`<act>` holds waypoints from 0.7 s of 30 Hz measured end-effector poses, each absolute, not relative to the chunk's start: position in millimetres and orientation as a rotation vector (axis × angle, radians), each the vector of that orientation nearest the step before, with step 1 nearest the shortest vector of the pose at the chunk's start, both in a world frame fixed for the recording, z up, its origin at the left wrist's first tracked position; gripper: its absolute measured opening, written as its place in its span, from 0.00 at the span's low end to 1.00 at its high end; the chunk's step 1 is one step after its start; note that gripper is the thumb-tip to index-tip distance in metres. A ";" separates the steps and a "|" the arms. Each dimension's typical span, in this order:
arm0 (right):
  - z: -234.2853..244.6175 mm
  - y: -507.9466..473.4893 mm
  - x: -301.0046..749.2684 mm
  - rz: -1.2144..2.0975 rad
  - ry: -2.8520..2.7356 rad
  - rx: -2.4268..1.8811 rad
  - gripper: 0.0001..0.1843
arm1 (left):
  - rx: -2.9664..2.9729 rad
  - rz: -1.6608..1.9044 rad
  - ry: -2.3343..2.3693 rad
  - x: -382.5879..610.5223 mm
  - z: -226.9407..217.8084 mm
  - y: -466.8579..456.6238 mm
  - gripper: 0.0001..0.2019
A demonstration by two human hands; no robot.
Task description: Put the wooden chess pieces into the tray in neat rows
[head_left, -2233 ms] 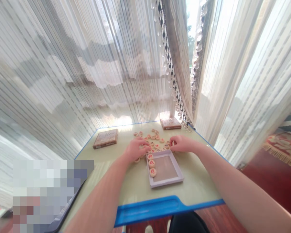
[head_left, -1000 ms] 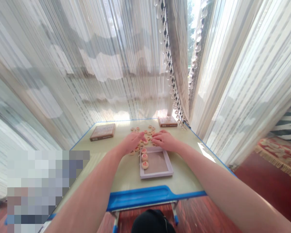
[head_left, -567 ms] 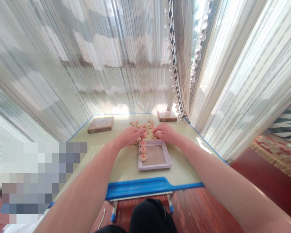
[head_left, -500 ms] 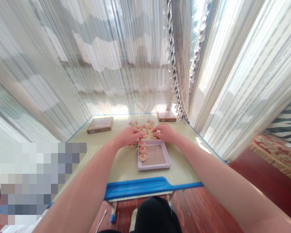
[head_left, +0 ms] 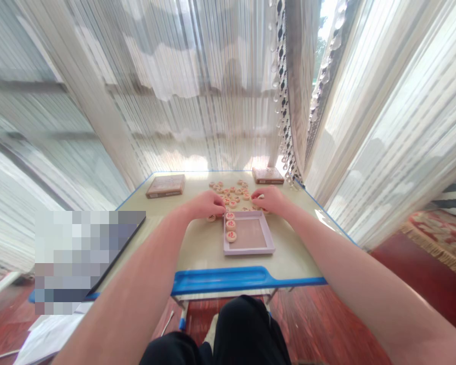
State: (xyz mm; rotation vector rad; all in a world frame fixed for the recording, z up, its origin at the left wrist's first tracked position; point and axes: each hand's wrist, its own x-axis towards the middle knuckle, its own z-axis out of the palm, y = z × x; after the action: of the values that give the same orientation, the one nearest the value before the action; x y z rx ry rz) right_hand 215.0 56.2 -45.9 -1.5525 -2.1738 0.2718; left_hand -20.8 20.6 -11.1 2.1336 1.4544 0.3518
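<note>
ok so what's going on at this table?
A seated person has both hands among round wooden game pieces scattered on a blue-edged table, just beyond a shallow white tray: left hand at the pile's near-left edge, right hand at its right side. Three red-marked pieces sit in a column along the tray's left wall. Whether either hand grips a piece is unclear. A flat brown box lies far left, another far right.

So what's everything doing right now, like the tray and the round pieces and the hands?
White tray: open, lying flat, mostly bare inside.
Three tray pieces: face up, lined along its left wall.
Loose pieces: spread flat beyond the tray.
Left hand: palm down on loose pieces; grip unclear.
Right hand: curled over pieces at the tray's far edge; grip unclear.
Left brown box: closed, flat.
Right brown box: closed, flat.
</note>
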 end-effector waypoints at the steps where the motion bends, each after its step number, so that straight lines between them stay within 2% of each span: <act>1: -46.2 56.1 214.9 0.245 -2.163 -1.553 0.12 | 2.131 0.348 1.457 -20.1 -11.0 20.6 0.11; 12: -44.7 52.2 213.5 0.118 -2.122 -1.516 0.13 | 2.182 0.343 1.499 -16.5 -13.8 21.4 0.09; 21: -34.0 31.6 204.5 0.007 -2.174 -1.135 0.10 | 2.197 0.344 1.510 -16.0 -11.8 15.9 0.08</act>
State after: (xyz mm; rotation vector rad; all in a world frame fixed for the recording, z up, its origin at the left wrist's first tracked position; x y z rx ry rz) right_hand 204.5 31.6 -34.0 -1.1347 -2.1743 0.0068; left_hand -16.0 15.9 -11.8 2.1971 1.5101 0.3439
